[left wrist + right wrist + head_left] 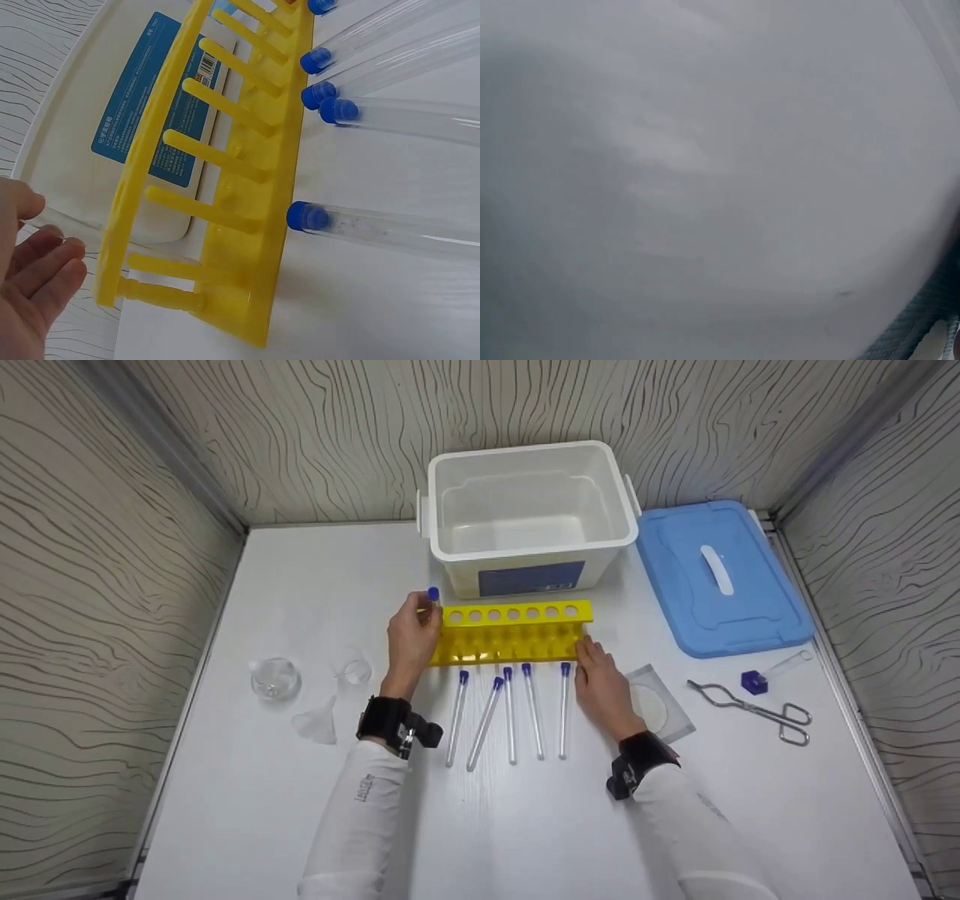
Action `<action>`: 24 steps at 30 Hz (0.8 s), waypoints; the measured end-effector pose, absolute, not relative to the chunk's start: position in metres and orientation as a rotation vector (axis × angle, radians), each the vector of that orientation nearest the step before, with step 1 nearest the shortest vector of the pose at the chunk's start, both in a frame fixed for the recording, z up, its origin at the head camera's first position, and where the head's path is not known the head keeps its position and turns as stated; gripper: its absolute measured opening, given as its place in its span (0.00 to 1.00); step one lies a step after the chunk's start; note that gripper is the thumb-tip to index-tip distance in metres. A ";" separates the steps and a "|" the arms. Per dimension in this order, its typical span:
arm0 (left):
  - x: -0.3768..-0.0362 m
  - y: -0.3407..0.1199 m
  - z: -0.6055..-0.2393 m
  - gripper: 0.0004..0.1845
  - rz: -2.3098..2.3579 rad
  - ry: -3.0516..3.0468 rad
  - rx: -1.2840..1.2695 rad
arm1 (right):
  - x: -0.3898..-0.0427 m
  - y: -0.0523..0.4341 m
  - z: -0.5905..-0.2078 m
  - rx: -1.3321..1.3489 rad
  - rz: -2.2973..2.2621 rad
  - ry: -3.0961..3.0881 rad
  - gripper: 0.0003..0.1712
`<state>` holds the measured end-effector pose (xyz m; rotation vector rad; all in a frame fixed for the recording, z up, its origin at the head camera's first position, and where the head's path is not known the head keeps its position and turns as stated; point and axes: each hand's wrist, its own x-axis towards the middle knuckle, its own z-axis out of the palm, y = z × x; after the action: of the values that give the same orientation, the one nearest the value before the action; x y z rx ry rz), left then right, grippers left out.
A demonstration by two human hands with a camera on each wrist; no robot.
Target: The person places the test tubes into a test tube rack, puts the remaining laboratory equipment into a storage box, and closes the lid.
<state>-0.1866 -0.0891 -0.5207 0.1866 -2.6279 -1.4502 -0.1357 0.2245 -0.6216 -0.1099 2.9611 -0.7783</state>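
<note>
tabletop (300, 577): white, walled in by wavy-patterned panels on the left, far and right sides.
far middle: a white tub (529, 514), open.
far right: a blue lid (720, 577) lying flat, just beside the tub.
middle: a yellow rack (510, 634) just in front of the tub; five blue-capped tubes (510, 712) lie side by side on its near side.
left: a glass flask (275, 678), a small beaker (353, 670) and a clear funnel (316, 722).
right: a bagged white disc (660, 709), metal tongs (757, 711) and a blue-capped vial (772, 673).
</note>
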 end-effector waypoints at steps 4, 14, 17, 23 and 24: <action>-0.186 -0.090 -0.525 0.14 -1.450 -2.664 0.211 | -0.136 0.224 -0.623 -0.126 -0.778 2.970 0.30; -0.182 -0.094 -0.520 0.20 -1.433 -2.743 0.228 | -0.136 0.224 -0.624 -0.145 -0.773 2.997 0.30; -0.179 -0.095 -0.517 0.22 -1.421 -2.759 0.237 | -0.135 0.225 -0.624 -0.150 -0.775 3.009 0.30; -0.169 -0.101 -0.511 0.20 -1.366 -2.695 0.221 | -0.136 0.226 -0.624 -0.146 -0.769 3.013 0.30; -0.168 -0.101 -0.510 0.19 -1.360 -2.676 0.210 | -0.136 0.227 -0.624 -0.147 -0.769 3.015 0.30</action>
<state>-0.1676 -0.1014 -0.5099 0.2105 -2.6759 -1.3599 -0.1357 0.2265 -0.6242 -0.1474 3.0151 -0.7693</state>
